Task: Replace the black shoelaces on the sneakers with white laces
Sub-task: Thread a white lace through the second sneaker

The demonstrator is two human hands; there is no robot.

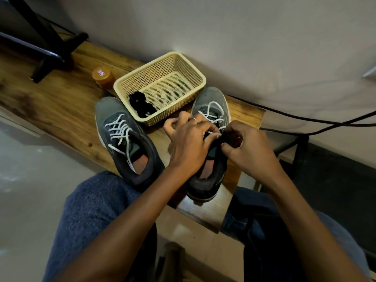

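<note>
Pinching the white cord lace (213, 116) at the grey suede sneaker's (211, 143) upper eyelets, both the left hand (189, 147) and the right hand (247, 149) flanked the tongue; the laced rows ran away from the grip, toeward.

Both forearms reached toward 12 o'clock; the left hand (188, 147) and right hand (247, 148) met, fingers curled in a pinching grip.

Two sneakers (126, 139) (211, 143), one basket (195, 72), one jar (103, 76)
</note>
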